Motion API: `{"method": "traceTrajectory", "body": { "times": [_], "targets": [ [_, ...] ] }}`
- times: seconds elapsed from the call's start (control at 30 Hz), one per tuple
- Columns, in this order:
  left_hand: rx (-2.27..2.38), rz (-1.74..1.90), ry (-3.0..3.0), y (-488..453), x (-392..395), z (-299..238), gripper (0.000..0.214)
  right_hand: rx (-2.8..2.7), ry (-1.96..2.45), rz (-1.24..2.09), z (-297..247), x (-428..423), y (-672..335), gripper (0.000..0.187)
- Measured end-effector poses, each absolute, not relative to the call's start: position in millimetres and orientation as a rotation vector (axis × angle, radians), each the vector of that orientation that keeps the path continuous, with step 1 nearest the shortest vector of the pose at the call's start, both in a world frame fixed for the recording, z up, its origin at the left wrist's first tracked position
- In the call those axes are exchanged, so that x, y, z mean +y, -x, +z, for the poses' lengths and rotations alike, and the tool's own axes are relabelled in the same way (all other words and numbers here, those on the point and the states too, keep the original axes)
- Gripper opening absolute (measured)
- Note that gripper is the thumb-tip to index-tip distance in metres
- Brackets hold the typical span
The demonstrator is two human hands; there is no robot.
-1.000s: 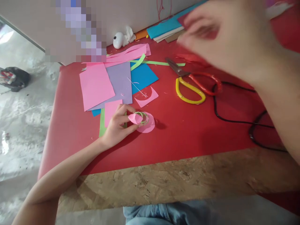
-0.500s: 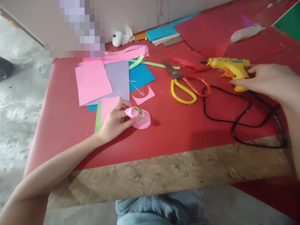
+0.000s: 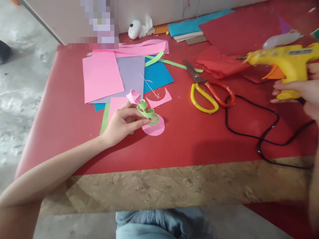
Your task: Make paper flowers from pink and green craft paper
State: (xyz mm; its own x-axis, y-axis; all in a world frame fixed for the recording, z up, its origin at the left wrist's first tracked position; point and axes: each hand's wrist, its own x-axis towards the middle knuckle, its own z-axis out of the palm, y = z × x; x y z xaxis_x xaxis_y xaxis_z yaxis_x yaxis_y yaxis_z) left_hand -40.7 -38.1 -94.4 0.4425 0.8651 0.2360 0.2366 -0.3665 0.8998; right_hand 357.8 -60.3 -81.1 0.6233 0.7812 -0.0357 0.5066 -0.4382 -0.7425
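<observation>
My left hand [image 3: 122, 121] pinches a small pink paper flower [image 3: 134, 96] with a green paper spiral [image 3: 147, 112] hanging from it, lifted a little above the red table [image 3: 186, 142]. A pink paper disc [image 3: 156, 128] lies on the table just under the spiral. At the right edge my right hand [image 3: 302, 93] grips a yellow glue gun [image 3: 284, 63] held in the air, its nozzle pointing left. The gun's black cord [image 3: 261, 132] loops across the table.
Scissors [image 3: 206, 91] with yellow and red handles lie mid-table. Pink, purple and blue paper sheets [image 3: 124, 76] spread at the back left, with green strips and red scraps [image 3: 219, 64] nearby. More coloured sheets are stacked at the back. Bare chipboard [image 3: 174, 189] forms the near edge.
My right hand has closed on the glue gun and lifted it off the table. My left hand has raised the pink flower, stretching the green spiral up off the disc.
</observation>
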Motion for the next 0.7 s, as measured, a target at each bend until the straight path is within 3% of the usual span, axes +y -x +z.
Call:
{"method": "traceTrajectory", "body": {
  "times": [0.3,0.7],
  "targets": [
    [0.928,0.919,-1.690,43,-36,-95,0.015,-0.729,2.010,0.766,-64,-62,-345,0.019],
    [0.869,0.988,-1.518,27,-29,-80,0.017,-0.729,2.199,0.740,-49,-70,-324,0.026]
  ]
}}
